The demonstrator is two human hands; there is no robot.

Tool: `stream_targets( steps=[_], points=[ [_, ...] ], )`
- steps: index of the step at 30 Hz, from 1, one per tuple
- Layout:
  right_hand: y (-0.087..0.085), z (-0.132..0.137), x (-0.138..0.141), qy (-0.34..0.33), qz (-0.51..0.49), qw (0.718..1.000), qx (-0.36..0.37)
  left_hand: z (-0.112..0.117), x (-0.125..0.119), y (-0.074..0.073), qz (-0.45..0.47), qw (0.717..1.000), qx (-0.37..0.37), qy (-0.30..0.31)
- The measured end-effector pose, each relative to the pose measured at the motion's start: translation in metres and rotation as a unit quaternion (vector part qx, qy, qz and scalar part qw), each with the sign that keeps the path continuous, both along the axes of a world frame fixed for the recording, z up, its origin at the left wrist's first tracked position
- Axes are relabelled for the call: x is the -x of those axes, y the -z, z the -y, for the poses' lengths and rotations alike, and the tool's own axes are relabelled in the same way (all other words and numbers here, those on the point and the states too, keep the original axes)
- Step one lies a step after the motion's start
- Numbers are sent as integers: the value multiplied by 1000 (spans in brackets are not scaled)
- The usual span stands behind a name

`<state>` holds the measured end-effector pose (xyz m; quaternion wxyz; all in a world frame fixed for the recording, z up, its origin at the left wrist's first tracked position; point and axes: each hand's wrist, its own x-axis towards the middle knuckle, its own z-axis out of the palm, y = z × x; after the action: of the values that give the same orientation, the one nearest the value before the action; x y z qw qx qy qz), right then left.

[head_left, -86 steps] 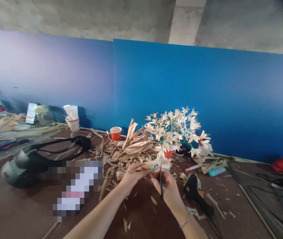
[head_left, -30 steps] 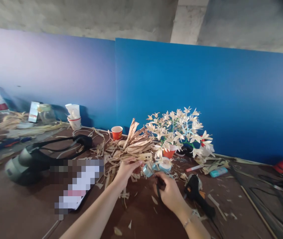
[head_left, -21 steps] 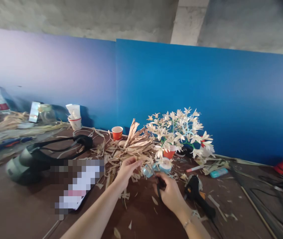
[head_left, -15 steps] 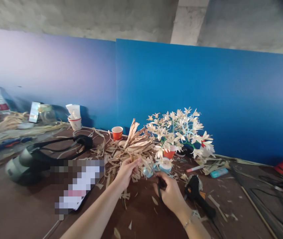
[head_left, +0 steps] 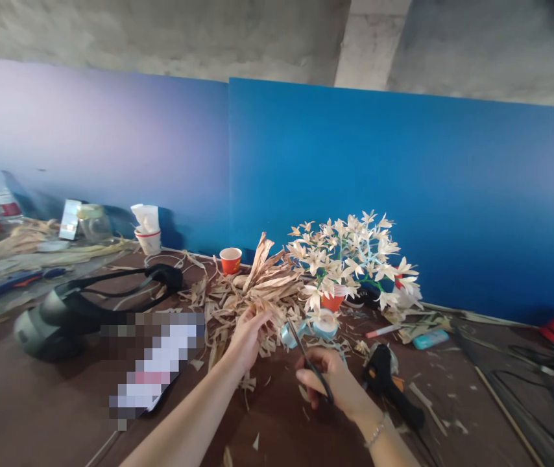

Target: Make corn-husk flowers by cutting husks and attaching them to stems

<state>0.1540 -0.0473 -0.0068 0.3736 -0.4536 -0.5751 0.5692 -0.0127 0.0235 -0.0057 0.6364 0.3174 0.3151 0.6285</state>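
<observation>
My left hand (head_left: 248,337) is closed in a pinch on a thin dried husk strip (head_left: 274,314), which is hard to separate from the pile behind it. My right hand (head_left: 335,379) is wrapped around dark-handled scissors (head_left: 298,342). Their blades point up and to the left, a little apart from the left fingertips. Behind both hands lies a heap of dried husks (head_left: 238,305). Rolls of light blue tape (head_left: 324,324) sit just beyond the scissors. An arrangement of cream husk flowers (head_left: 345,250) stands in a red cup (head_left: 333,301) behind them.
A black glue gun (head_left: 394,389) lies right of my right hand. To the left are a phone (head_left: 160,370) and a dark headset (head_left: 58,324). An orange paper cup (head_left: 231,261) stands at the back, before the blue partition (head_left: 379,155). Husk scraps litter the brown table.
The scissors have drawn back from the left fingertips and now show more of their blades. My right hand has turned and shifted slightly right and down. My left hand stays nearly in place.
</observation>
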Motion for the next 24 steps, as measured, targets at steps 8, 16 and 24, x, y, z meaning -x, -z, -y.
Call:
stream_targets(
  steps=[8,16,24],
  points=[
    [2,1,1,13,30,999,14,-2,0,0,10,999,29,-23],
    [9,-2,1,3,-4,1000,20,5,-8,6,-34,999,31,25],
    [6,-1,3,19,-13,1000,6,10,-11,8,-37,994,18,104]
  ],
)
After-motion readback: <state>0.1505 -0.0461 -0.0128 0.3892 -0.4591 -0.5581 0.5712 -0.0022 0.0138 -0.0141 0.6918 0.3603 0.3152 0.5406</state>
